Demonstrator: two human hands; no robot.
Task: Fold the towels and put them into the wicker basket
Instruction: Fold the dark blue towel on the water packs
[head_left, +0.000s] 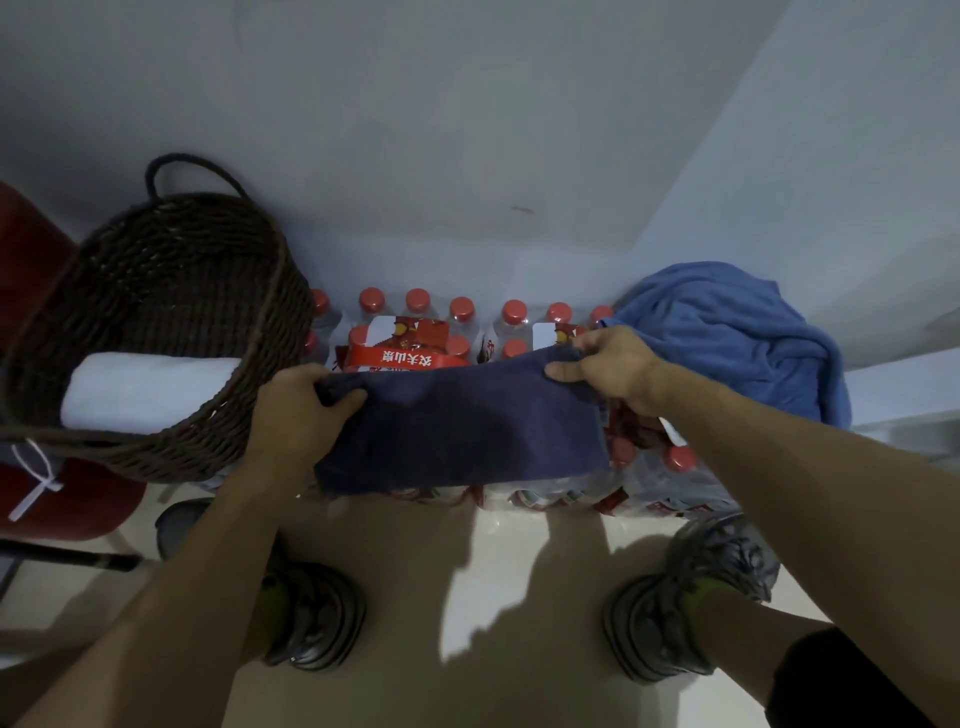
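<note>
A dark navy towel (462, 426) hangs stretched between my two hands above packs of bottled water. My left hand (296, 410) grips its upper left corner and my right hand (613, 369) grips its upper right corner. The brown wicker basket (156, 291) stands at the left, tilted toward me, with a folded white towel (145, 389) lying inside. A crumpled light blue towel (737, 332) is heaped on the right, against the wall.
Shrink-wrapped packs of water bottles (415, 322) with red caps fill the floor along the wall under the towel. A red seat (67, 499) is under the basket at the left. My two feet in grey shoes (311, 618) stand on the pale floor.
</note>
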